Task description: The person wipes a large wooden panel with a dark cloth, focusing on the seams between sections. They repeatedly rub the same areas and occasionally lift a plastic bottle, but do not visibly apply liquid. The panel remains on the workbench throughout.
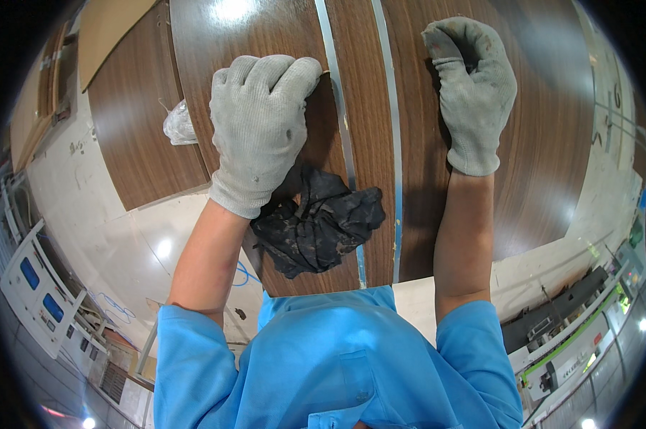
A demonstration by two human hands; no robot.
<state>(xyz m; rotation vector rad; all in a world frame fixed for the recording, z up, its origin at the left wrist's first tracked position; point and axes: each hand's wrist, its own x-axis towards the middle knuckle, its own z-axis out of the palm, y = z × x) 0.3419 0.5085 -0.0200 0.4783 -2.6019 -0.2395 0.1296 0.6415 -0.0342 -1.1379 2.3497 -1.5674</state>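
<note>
My left hand [259, 118], in a grey knit glove, is closed in a fist over a dark brown wood-grain panel [266, 32]. What its fingers hold, if anything, is hidden. Below its wrist a crumpled black cloth [319, 225] lies across the panels. My right hand [474, 93], gloved the same way, curls with thumb and fingers brought together above another wood-grain panel [537, 143]. A dark hollow shows inside its curl, and I cannot make out anything at its fingertips. Two pale strips [391, 121] run lengthwise between the hands, beside a narrow brown board [369, 136].
At the left another brown panel [141, 143] lies lower, with a clear plastic bag [180, 125] by its edge. A tan board [112, 32] rests at the upper left. White machinery [41, 289] stands at the lower left, and equipment with a green edge [573, 343] at the lower right.
</note>
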